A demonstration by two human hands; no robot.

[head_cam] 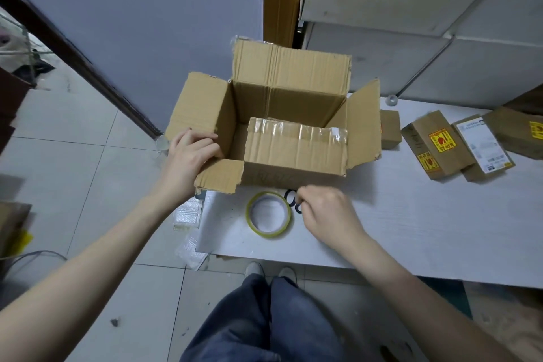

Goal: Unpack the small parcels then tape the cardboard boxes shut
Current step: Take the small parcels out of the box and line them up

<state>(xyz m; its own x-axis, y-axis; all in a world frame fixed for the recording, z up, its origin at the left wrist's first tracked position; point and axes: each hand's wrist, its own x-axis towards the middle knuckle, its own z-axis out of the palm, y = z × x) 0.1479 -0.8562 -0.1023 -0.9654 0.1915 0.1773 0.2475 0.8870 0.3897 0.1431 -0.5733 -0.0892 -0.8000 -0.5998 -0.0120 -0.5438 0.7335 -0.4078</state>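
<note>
From your head view, your left hand [188,156] curls its fingers over the left flap of the open cardboard box [282,123] on the white worktop [411,214]. Your right hand [326,211] pinches black scissors [292,200] beside the tape roll [269,214]. Small parcels [440,144] lie right, grey floor tiles [88,156] left.

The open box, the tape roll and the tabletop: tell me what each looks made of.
Open box: brown corrugated cardboard, matte; ribbed flutes show on its flaps, with glossy clear tape along the near flap.
Tape roll: thin yellowish-green translucent plastic tape, shiny, probably on a pale core.
Tabletop: white board with faint grain, likely laminate, matte and scuffed.
</note>
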